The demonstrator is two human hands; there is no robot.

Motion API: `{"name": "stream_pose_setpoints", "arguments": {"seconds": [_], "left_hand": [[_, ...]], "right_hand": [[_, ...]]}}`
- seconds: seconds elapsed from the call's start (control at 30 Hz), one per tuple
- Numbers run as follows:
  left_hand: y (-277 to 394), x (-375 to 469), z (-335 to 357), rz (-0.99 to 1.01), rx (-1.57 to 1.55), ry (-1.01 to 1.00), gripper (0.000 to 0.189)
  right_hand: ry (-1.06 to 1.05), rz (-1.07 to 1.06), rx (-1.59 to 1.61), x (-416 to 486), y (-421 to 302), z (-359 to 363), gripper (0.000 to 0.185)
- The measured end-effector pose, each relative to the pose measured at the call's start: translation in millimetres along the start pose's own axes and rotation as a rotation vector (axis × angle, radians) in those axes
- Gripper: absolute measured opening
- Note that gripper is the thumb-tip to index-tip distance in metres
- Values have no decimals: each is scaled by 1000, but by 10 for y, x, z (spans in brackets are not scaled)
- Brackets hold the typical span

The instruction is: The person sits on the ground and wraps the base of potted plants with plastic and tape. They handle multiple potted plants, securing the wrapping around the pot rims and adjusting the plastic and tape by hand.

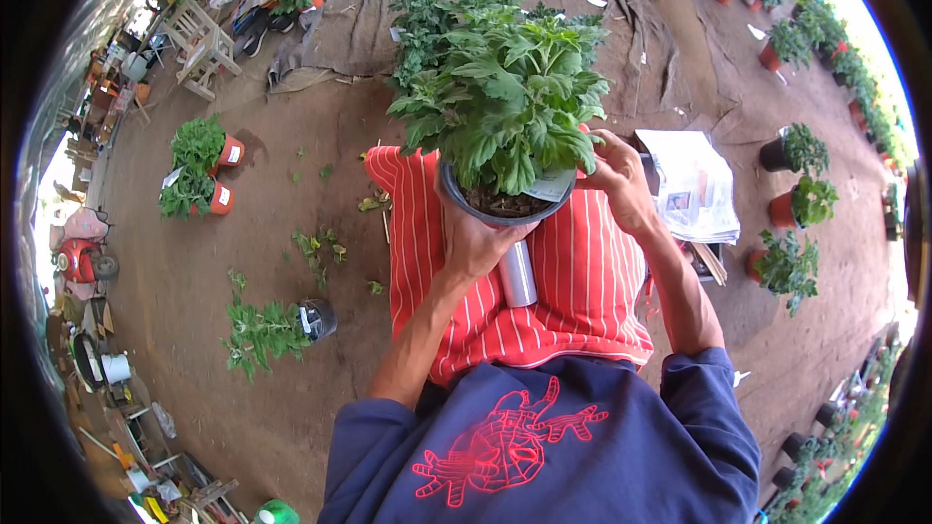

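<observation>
My left hand [477, 236] supports a dark plastic plant pot [502, 220] from below and at its side. A leafy green plant [502, 98] fills the pot, with brown soil showing at the near rim. A pale plant label [551, 186] bearing writing stands inside the rim on the right. My right hand [619, 178] is at the right edge of the foliage, fingers bent beside the leaves and rim; its fingertips are partly hidden, so what they grip is unclear. Below the pot, a shiny cylinder [518, 276] rests between my legs on red striped cloth [582, 269].
More leafy plants [415, 29] stand just beyond the held pot. Orange pots [222, 198] and a tipped black pot [318, 320] lie on the left. Papers in plastic [692, 185] sit at my right, near several potted plants [801, 202]. A wooden chair [200, 47] stands far left.
</observation>
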State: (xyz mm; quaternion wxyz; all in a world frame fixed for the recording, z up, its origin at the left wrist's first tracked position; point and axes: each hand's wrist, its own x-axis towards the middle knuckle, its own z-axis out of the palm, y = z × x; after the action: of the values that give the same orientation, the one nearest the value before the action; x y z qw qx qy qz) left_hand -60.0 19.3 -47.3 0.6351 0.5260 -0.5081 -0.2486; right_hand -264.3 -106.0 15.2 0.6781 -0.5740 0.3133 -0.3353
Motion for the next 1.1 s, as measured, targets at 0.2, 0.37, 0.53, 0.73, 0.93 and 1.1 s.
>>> {"name": "stream_pose_setpoints", "arguments": {"seconds": [0.2, 0.37, 0.53, 0.73, 0.93, 1.1], "left_hand": [[287, 4, -44, -57, 37, 53, 143], [376, -24, -329, 200, 581, 97, 113], [527, 22, -360, 269, 664, 84, 76], [707, 251, -395, 490, 795, -152, 45], [795, 395, -325, 431, 794, -473, 44], [871, 470, -375, 309, 856, -569, 52]], "right_hand": [[260, -195, -643, 167, -84, 168, 33], [331, -263, -822, 296, -117, 179, 20], [402, -93, -620, 156, -546, -35, 13], [525, -100, -366, -137, 174, -1324, 10], [962, 286, -490, -1138, 2284, -2914, 14], [1070, 453, -404, -1737, 2816, -2820, 18]]}}
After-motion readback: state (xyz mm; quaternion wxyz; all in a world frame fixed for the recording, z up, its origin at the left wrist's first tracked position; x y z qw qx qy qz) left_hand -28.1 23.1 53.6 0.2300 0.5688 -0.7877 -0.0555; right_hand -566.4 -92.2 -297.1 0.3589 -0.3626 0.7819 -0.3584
